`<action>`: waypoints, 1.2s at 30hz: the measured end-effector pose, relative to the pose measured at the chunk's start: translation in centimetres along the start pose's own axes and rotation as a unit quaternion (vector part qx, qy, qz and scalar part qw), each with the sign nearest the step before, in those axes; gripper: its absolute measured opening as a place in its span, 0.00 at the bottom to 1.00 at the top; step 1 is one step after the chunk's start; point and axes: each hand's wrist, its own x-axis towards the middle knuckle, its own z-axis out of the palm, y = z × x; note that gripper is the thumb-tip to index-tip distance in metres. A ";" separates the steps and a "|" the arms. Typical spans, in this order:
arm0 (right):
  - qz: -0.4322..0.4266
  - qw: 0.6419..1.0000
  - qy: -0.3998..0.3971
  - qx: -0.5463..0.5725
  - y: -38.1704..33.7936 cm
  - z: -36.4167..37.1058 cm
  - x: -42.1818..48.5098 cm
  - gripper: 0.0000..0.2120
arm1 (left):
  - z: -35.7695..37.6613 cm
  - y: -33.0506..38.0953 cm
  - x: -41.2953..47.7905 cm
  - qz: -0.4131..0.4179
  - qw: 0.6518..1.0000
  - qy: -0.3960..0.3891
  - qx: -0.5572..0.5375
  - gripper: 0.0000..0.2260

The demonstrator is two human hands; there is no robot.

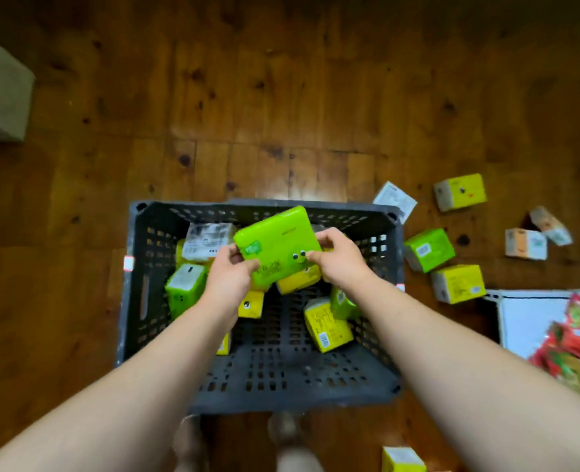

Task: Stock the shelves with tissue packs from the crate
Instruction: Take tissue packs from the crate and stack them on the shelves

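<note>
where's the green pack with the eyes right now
Head view, centre: the green tissue pack is held over the far end of the black crate, between the left hand and right hand.

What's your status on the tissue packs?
Left hand, right hand grip green tissue pack over crate. Loose packs on floor beside it. No shelf in view.

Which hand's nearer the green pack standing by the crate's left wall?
Left. The left hand is just right of that standing pack, pinching the held green pack at its left edge; the right hand pinches its opposite edge, farther right.
</note>
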 end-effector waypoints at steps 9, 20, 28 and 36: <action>-0.025 0.974 0.198 0.108 -4.8 -12.1 -13.7 0.12 | 5.1 8.5 -12.6 0.144 0.975 -0.136 0.101 0.13; 0.009 0.877 0.425 0.222 3.4 -21.2 -34.1 0.11 | 14.2 6.6 -30.8 0.241 0.878 -0.338 0.237 0.15; 0.087 0.762 0.547 0.336 20.1 -25.9 -47.1 0.10 | 26.3 -6.6 -42.8 0.210 0.800 -0.473 0.304 0.15; 0.150 0.662 0.617 0.398 36.0 -28.7 -58.1 0.10 | 36.7 -21.5 -52.7 0.184 0.709 -0.558 0.390 0.14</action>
